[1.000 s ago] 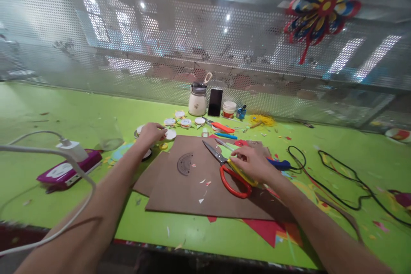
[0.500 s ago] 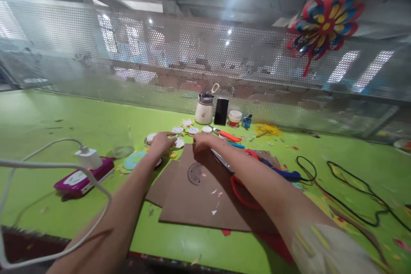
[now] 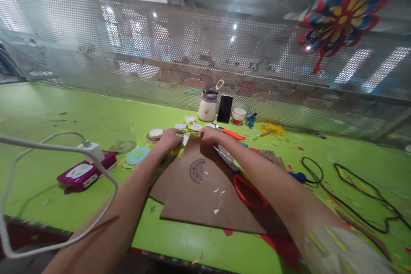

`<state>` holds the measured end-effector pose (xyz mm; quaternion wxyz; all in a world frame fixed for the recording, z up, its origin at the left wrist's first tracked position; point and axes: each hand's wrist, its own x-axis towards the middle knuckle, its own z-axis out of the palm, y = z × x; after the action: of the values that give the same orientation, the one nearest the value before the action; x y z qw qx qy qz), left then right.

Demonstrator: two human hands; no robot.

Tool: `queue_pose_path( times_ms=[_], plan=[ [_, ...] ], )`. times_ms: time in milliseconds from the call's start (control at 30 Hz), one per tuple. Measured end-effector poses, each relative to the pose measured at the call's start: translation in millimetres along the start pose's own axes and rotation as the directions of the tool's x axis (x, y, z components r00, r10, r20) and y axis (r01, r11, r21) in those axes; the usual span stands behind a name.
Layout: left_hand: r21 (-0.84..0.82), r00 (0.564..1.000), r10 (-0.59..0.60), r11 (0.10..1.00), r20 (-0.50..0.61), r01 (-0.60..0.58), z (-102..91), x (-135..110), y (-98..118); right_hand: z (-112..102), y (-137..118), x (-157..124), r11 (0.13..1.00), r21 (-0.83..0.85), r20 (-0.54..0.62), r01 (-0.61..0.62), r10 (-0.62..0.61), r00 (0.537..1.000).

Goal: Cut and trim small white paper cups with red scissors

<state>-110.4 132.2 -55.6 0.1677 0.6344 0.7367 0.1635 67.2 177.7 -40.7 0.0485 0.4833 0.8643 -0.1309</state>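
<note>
At the far edge of the brown cardboard (image 3: 192, 199), my left hand (image 3: 171, 138) reaches in with bent fingers, its fingertips on a small white disc (image 3: 185, 139). Close to its right, my right hand (image 3: 210, 136) is closed over the cardboard's top corner; what its fingers pinch is hidden. Scissors with red handles (image 3: 248, 195) lie on the cardboard under my right forearm, blades towards my right hand. Several white round pieces with yellow edges (image 3: 195, 127) lie just beyond my hands. Left of my left hand sits a stack of white discs (image 3: 156, 133).
A purple power strip (image 3: 80, 176) with a white plug and cable stands at left, near light-blue paper rings (image 3: 137, 156) and a clear cup (image 3: 125, 139). Behind are a white bottle (image 3: 207, 107), phone (image 3: 224, 109), tub (image 3: 238, 116) and orange-handled cutter (image 3: 233, 134). Black cord (image 3: 362, 184) lies right.
The view has shifted slightly, and more of the scissors shows. My left hand has moved a little closer to my right hand, with the white disc at its fingertips.
</note>
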Motion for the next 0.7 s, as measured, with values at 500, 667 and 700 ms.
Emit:
queue_pose_path(
  times_ms=[500, 667, 700],
  plan=[
    [0.067, 0.976, 0.127, 0.991, -0.176, -0.116, -20.9, -23, 26, -12, 71, -137, 0.991, 0.088, -0.382, -0.096, 0.123, 0.916],
    [-0.052, 0.948, 0.311, 0.948, -0.066, -0.315, -18.4, -42, 59, 11, 95, -221, 0.982, 0.117, -0.319, -0.151, 0.181, 0.930],
    [-0.077, 0.934, 0.355, 0.931, -0.021, -0.356, -16.1, -46, 65, 16, 95, -228, 0.982, 0.115, -0.302, -0.151, 0.179, 0.936]
  ],
)
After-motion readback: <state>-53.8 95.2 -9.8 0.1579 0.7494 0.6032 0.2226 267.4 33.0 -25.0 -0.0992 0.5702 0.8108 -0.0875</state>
